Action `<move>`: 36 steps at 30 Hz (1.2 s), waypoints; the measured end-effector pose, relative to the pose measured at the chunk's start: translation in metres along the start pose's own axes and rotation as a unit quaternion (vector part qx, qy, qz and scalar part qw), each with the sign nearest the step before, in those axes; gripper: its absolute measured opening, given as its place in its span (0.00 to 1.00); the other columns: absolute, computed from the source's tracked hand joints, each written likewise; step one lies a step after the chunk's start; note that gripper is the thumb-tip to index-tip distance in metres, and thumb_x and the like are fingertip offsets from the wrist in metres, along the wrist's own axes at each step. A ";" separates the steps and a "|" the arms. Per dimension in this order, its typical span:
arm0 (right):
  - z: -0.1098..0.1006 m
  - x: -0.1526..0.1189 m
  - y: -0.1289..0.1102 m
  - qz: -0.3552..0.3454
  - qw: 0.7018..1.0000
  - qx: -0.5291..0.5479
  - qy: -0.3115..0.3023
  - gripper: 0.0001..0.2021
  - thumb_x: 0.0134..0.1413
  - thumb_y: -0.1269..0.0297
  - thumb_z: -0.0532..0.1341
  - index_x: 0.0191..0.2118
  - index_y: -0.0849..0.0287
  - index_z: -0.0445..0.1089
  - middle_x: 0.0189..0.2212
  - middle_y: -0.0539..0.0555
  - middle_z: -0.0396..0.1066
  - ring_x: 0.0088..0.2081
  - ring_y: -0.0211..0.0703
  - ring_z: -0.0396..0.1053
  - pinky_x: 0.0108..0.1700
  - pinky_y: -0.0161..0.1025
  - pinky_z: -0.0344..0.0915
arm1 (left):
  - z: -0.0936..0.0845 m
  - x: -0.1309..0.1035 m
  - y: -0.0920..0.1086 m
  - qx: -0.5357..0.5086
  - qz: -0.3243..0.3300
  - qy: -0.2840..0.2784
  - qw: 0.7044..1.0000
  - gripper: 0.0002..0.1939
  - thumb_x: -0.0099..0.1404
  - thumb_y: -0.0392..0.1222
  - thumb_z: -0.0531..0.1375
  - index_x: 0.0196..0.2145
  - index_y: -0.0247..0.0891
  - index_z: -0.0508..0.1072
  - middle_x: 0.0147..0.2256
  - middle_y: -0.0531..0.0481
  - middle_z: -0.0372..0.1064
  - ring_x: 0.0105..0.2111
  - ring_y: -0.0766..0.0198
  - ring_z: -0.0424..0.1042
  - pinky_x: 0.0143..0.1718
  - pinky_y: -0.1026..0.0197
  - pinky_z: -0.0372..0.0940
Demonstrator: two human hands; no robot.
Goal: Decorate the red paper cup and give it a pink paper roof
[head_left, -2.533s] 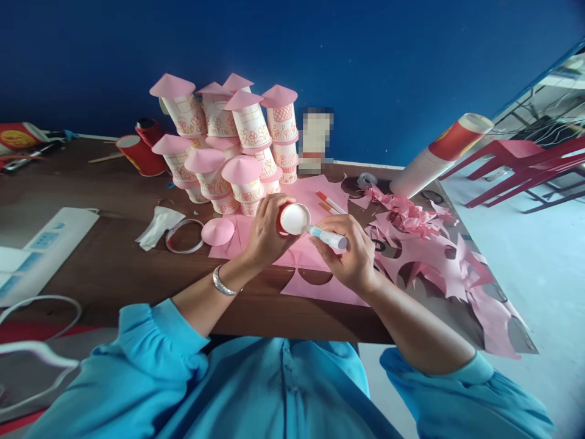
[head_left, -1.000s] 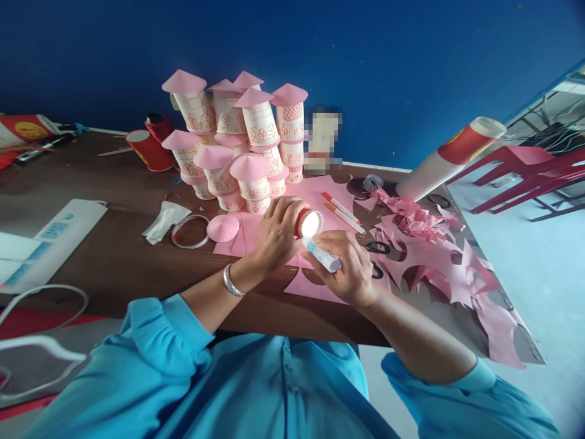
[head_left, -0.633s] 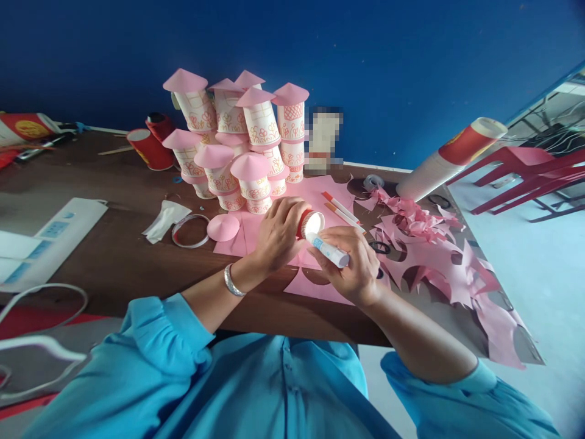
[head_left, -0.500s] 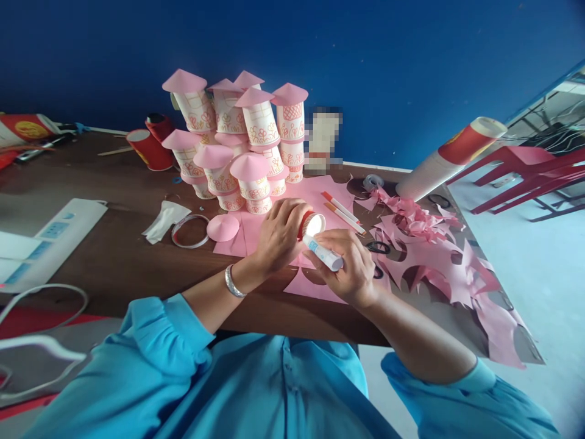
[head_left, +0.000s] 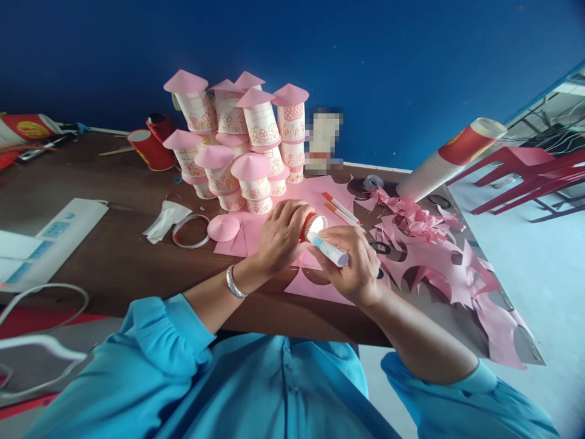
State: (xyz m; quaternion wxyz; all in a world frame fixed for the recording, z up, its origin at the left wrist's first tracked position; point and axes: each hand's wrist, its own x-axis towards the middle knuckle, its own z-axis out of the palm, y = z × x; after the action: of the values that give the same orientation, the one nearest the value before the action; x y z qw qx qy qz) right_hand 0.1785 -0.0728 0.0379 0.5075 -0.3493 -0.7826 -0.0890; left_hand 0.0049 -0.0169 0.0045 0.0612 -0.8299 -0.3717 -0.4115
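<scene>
My left hand (head_left: 284,235) is wrapped round a small red and white paper cup (head_left: 316,225), its open rim turned to the right. In my right hand (head_left: 354,262) is a white glue stick (head_left: 329,249), whose tip is at the cup's rim. Beneath both hands lie pink paper sheets (head_left: 320,190). Beyond my left hand stand several white drawn-on cup towers (head_left: 259,127) with pink cone roofs. A loose pink cone (head_left: 223,227) rests left of my left hand, and two markers (head_left: 340,207) lie behind the glue stick.
Pink paper scraps (head_left: 429,262) cover the table's right side, near a tall stack of cups (head_left: 450,158). A tape roll (head_left: 191,231), a crumpled white wrapper (head_left: 167,221) and red cups (head_left: 150,149) are on the left. A red stool (head_left: 525,177) stands at the right.
My right hand and the glue stick have shifted slightly right along the cup's rim. The cup and my left hand have moved a little to the right.
</scene>
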 end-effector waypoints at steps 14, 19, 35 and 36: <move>-0.001 0.003 0.001 -0.001 1.000 -0.005 0.014 0.11 0.66 0.67 0.70 0.48 0.56 0.69 0.37 0.55 0.80 0.38 0.47 0.80 0.39 0.42 0.78 | 0.001 -0.001 0.002 0.004 -0.003 -0.004 1.000 0.16 0.70 0.35 0.60 0.54 0.39 0.66 0.50 0.39 0.75 0.51 0.49 0.74 0.52 0.49 0.71; 0.003 -0.004 -0.003 -0.009 1.000 -0.004 0.003 0.13 0.64 0.66 0.72 0.49 0.56 0.70 0.38 0.55 0.81 0.38 0.46 0.81 0.37 0.41 0.78 | -0.001 -0.002 0.002 0.002 -0.004 -0.022 1.000 0.14 0.72 0.37 0.59 0.55 0.38 0.67 0.51 0.37 0.75 0.51 0.48 0.73 0.53 0.48 0.70; 0.001 -0.002 -0.004 0.007 1.000 0.003 0.003 0.12 0.65 0.65 0.71 0.49 0.54 0.70 0.38 0.54 0.81 0.37 0.46 0.81 0.36 0.42 0.78 | 0.001 -0.003 0.003 -0.003 -0.010 -0.033 0.999 0.13 0.73 0.37 0.57 0.54 0.39 0.68 0.51 0.37 0.75 0.52 0.48 0.74 0.54 0.47 0.70; 0.002 -0.003 -0.005 0.003 1.000 0.003 0.001 0.11 0.65 0.65 0.70 0.49 0.54 0.70 0.38 0.54 0.81 0.37 0.46 0.81 0.36 0.41 0.78 | 0.001 -0.003 0.003 -0.003 -0.011 -0.033 0.999 0.13 0.73 0.37 0.57 0.54 0.38 0.68 0.51 0.37 0.75 0.53 0.48 0.74 0.54 0.47 0.70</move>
State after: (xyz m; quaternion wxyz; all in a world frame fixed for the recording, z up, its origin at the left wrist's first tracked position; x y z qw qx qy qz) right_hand 0.1747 -0.0771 0.0356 0.5100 -0.3496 -0.7813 -0.0857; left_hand 0.0064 -0.0211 0.0024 0.0415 -0.8390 -0.3813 -0.3859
